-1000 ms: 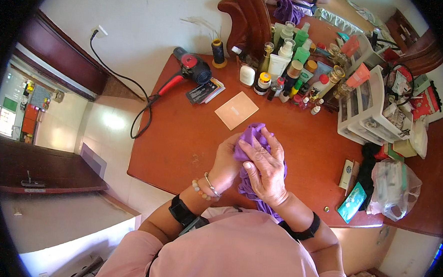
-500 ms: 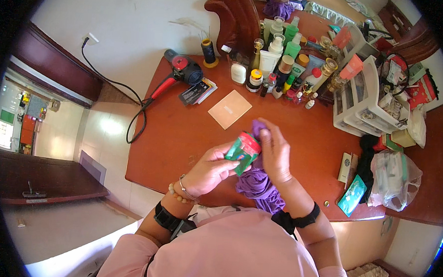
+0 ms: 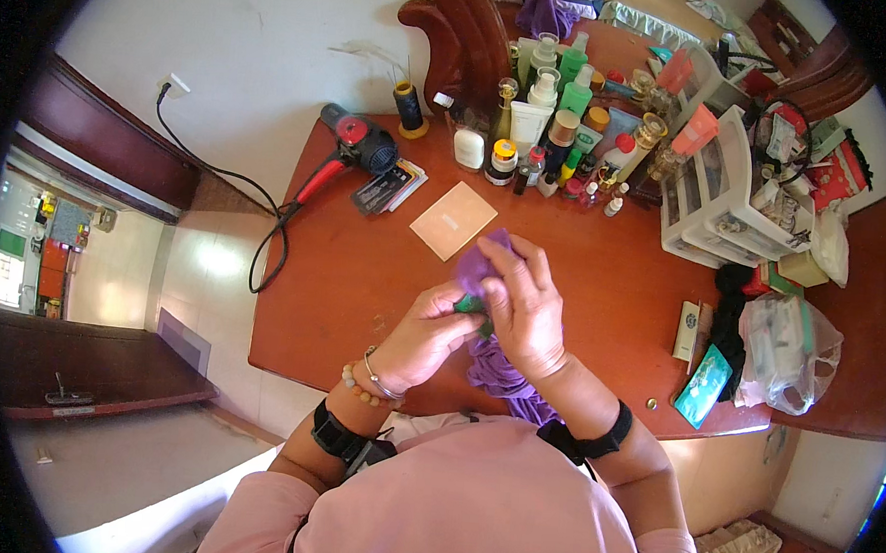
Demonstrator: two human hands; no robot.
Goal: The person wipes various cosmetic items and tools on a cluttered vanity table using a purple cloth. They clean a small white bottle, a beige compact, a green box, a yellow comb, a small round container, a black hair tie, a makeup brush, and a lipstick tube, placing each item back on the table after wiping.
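Note:
My left hand (image 3: pixel 428 328) is closed around a small green container (image 3: pixel 470 304), which showed a red top a moment ago. A purple cloth (image 3: pixel 506 372) is gripped in my right hand (image 3: pixel 527 311), its upper part pressed over the container's top. The cloth's loose end hangs below my right hand, down to the near edge of the table. Most of the container is hidden by cloth and fingers.
On the brown table (image 3: pixel 363 282) lie a beige square card (image 3: pixel 454 221) and a hair dryer (image 3: pixel 360 147). Bottles (image 3: pixel 561 127) crowd the back, before a mirror. White drawers (image 3: pixel 718 196), a plastic bag (image 3: pixel 788 350) and a teal packet (image 3: pixel 703 388) stand right.
My right hand has brought the purple cloth left and over the container's red top, which is now covered. The left hand keeps its hold on the container.

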